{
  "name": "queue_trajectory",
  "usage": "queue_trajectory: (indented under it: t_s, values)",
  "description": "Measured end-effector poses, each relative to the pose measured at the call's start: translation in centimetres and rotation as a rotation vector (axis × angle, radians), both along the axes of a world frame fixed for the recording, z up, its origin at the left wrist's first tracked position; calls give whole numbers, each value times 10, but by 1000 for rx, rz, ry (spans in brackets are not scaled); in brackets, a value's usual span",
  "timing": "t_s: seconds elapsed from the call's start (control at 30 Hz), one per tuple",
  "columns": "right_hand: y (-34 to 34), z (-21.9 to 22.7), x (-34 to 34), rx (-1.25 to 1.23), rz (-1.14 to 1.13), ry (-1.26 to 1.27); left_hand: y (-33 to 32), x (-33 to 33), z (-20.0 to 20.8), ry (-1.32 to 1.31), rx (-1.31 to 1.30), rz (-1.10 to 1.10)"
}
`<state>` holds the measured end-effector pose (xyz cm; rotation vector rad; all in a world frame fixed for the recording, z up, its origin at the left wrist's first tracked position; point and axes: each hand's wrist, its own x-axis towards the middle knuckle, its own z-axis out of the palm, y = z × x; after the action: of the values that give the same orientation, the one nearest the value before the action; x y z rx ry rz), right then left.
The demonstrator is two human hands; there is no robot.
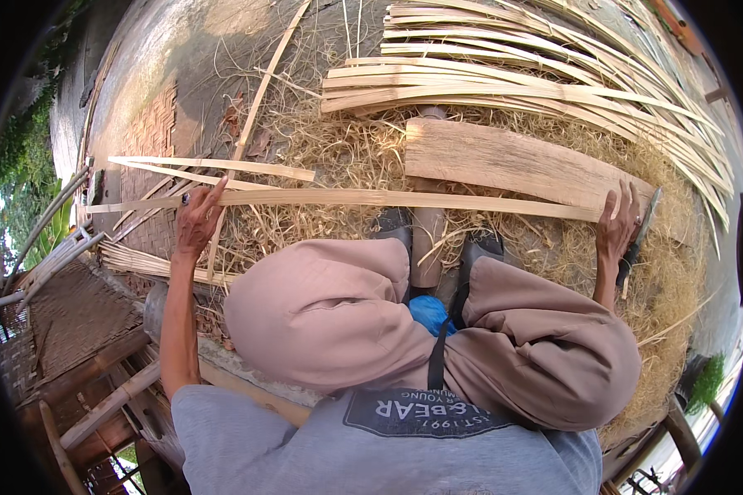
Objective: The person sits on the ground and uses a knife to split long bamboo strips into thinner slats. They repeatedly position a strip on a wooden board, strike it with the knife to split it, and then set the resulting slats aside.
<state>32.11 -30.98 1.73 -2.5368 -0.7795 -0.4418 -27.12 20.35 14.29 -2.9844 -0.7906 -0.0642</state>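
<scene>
A long pale bamboo strip [371, 198] stretches across in front of my knees. Near its left part, my left hand [198, 223] closes on it, index finger pointing forward. My right hand [616, 231] lies at the strip's right end with its fingers stretched and apart, over the end of a wooden board [504, 157]. A knife [641, 235] with a dark handle is just right of that hand; whether the palm touches it is hidden. Other thin strips [248, 171] cross beyond my left hand.
Bundled bamboo strips [487, 87] lie at the far right. Curly shavings [330, 148] cover the ground around the board. A round post [427, 239] stands between my feet. Woven matting [153, 132] and more strips [157, 262] are at the left.
</scene>
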Motion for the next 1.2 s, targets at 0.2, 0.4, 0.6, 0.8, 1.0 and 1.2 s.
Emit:
queue_trajectory:
  t_s: [0.2, 0.4, 0.6, 0.8, 1.0, 1.2]
  values:
    - [70, -8, -68, -148, 433, 267, 22, 1, 13, -121, 103, 73]
    - [115, -5, -153, -195, 457, 450, 16, -38, -33, -49, 398, 695]
    - [147, -23, -189, -322, 833, 674, -147, 67, -147, -935, -1252, 1259]
    - [161, 2, -189, -330, 834, 922, -228, 161, -176, -1167, -2048, 918]
    - [159, 6, -189, -225, 856, 851, -205, 147, -176, -1251, -1786, 788]
    - [157, -26, -188, -227, 940, 1014, -132, 99, -162, -1288, -1823, 783]
